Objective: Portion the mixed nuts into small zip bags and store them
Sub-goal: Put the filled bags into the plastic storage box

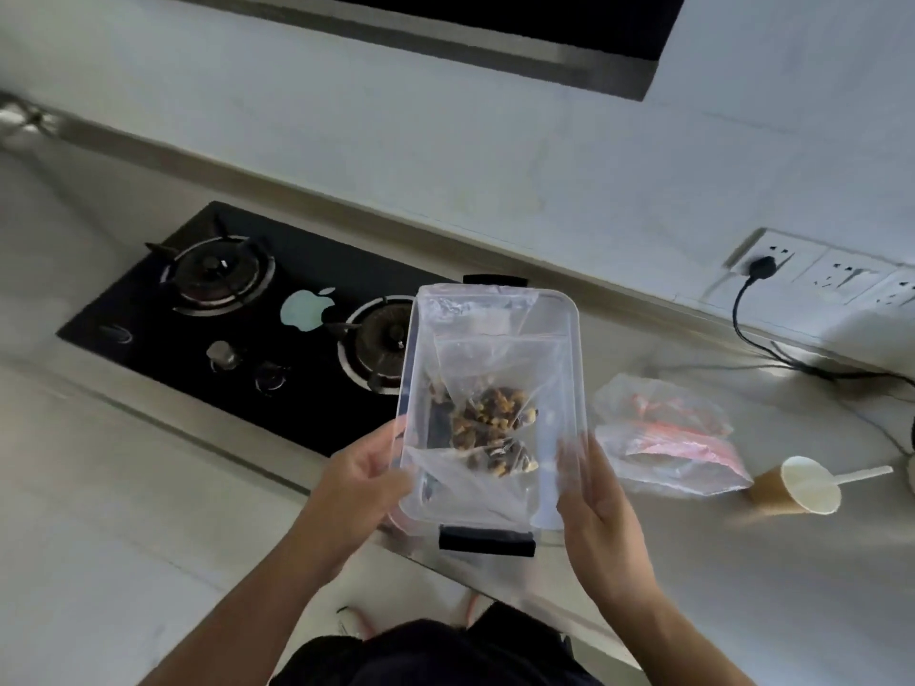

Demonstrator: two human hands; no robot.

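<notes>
Here both hands, left (pixel 369 480) and right (pixel 591 492), grip a clear lidded container (pixel 559 368) of bagged nuts (pixel 487 425) above the counter's front edge; storing it seems next.

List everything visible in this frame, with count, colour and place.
box: 1, clear with black clips, held above the counter edge
nut bags: at least 2, clear, brown nuts, inside the box
spare bags: a pile, clear with pink strips, counter right of the box
cup: 1, brown paper, on its side, far right
hob: 1, black, two burners, left
sockets: 3, white, wall; black plug in the first
left hand: grips the box's left side
right hand: holds its right side
</notes>
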